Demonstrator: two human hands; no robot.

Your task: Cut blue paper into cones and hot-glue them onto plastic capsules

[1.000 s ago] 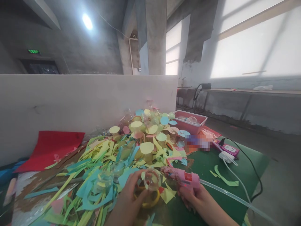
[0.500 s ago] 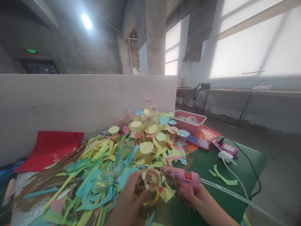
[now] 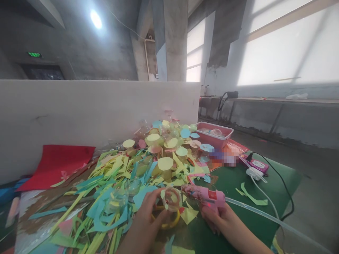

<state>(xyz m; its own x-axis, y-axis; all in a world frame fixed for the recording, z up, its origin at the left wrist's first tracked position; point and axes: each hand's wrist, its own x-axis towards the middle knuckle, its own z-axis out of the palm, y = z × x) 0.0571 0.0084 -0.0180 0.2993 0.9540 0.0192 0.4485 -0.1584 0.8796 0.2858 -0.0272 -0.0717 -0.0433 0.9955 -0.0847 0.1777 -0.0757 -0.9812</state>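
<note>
A clear plastic cup-like piece (image 3: 172, 199) is pinched in my left hand (image 3: 150, 215), its round rim turned up. Below it lies a yellow ring (image 3: 172, 223), partly hidden by my left fingers. My right hand (image 3: 218, 217) is closed round the handle of a pink glue gun (image 3: 205, 196), whose nozzle end points left, close beside the clear piece's rim. A long clear glue stick (image 3: 254, 211) runs out of the gun's back to the right. Yellow paper scraps (image 3: 188, 214) lie under the nozzle.
Paper strips (image 3: 106, 183) in several colours cover the left. Behind stand clear pieces topped with paper discs (image 3: 165, 163). A pink basket (image 3: 215, 137), a purple box (image 3: 258, 165), a white adapter (image 3: 254, 173) with cables and a red sheet (image 3: 60, 165) surround the work area.
The camera view has shifted slightly. Both hands keep nearly the same pose, with the glue gun's nozzle still beside the clear piece.
</note>
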